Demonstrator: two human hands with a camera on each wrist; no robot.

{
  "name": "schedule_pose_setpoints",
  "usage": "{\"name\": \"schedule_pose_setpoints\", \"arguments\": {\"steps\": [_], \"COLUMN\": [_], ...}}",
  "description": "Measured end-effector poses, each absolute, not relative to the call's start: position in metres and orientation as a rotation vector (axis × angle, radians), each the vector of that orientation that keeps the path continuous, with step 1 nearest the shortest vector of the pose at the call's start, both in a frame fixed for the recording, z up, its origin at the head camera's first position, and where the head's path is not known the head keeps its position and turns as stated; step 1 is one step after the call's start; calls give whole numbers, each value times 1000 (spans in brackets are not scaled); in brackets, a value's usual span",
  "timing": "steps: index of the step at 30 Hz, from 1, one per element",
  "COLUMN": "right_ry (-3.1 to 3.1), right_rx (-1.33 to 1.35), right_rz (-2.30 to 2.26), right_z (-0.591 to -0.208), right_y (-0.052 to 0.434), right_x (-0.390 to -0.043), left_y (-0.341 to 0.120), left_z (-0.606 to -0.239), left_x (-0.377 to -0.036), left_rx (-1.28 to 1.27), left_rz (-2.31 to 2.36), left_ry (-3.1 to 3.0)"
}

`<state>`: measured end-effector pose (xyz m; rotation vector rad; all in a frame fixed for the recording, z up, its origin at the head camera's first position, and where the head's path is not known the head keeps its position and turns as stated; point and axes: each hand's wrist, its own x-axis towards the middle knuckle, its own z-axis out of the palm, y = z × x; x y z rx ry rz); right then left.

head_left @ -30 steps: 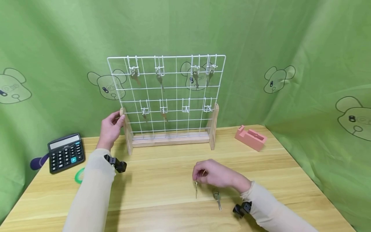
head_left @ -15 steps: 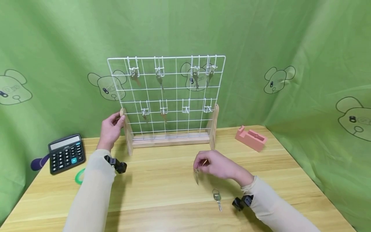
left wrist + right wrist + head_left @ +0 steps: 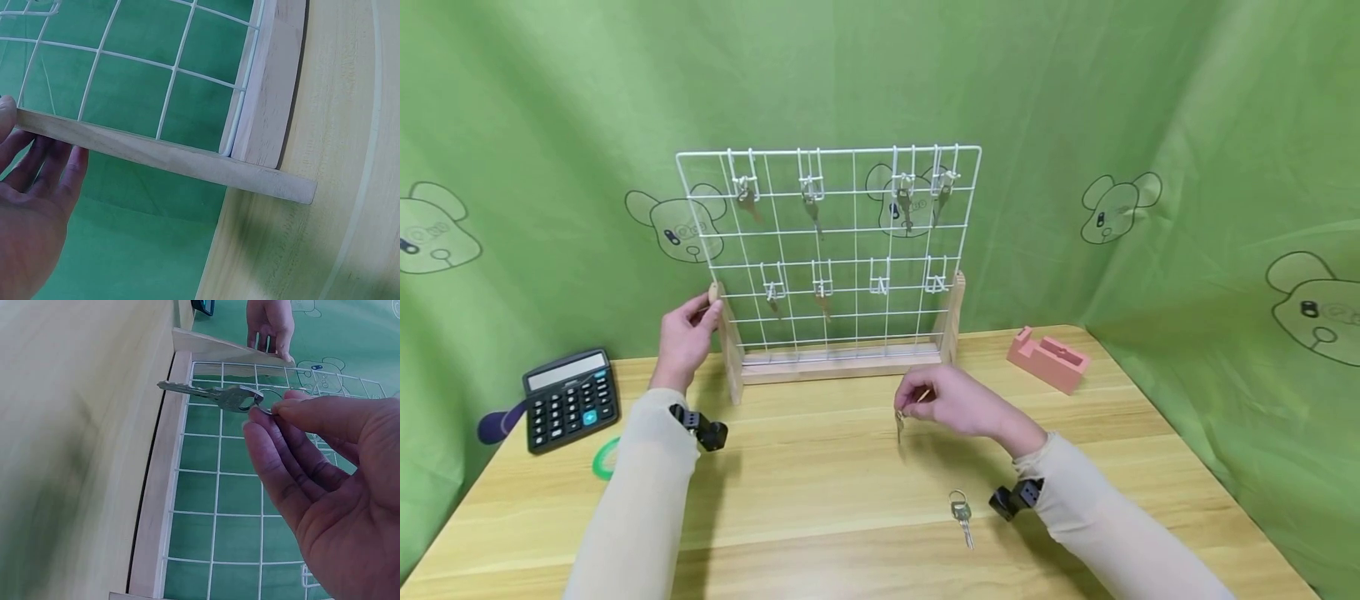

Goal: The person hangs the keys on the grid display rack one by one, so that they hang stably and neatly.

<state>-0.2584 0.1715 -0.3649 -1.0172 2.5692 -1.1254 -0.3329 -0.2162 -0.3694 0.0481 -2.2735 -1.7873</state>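
My left hand (image 3: 685, 340) grips the left wooden upright (image 3: 165, 157) of a white wire grid rack, thumb in front and fingers behind. Between thumb and fingertips, my right hand (image 3: 953, 402) pinches the ring of a silver key (image 3: 232, 398), whose blade hangs down over the table in front of the rack. Another key (image 3: 962, 512) with a ring lies flat on the wood, nearer the front. Keys hang from all the upper hooks and from the two left lower hooks. The two right lower hooks, including the outermost hook (image 3: 936, 284), carry no key.
A pink tape dispenser (image 3: 1048, 360) stands at the back right. On the left lie a black calculator (image 3: 571, 400), a green ring (image 3: 601, 460) partly behind the left sleeve, and a purple object (image 3: 497, 425). Green curtain (image 3: 1037, 100) surrounds the table's back and sides.
My right hand has lifted its key and moved away from me toward the rack, leaving the other key fully in view on the table. The left hand stays on the upright.
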Motion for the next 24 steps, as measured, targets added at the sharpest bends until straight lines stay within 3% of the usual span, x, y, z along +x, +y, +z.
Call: {"name": "schedule_pose_setpoints", "arguments": {"steps": [24], "right_ry": [2732], "right_rx": [-995], "right_rz": [-1190], "right_z": [-346], "right_y": [161], "right_x": [-281], "left_y": [-215], "left_z": [-371], "left_x": [-334], "left_rx": [45], "left_rz": [-1782], "left_ry": [-2261]}}
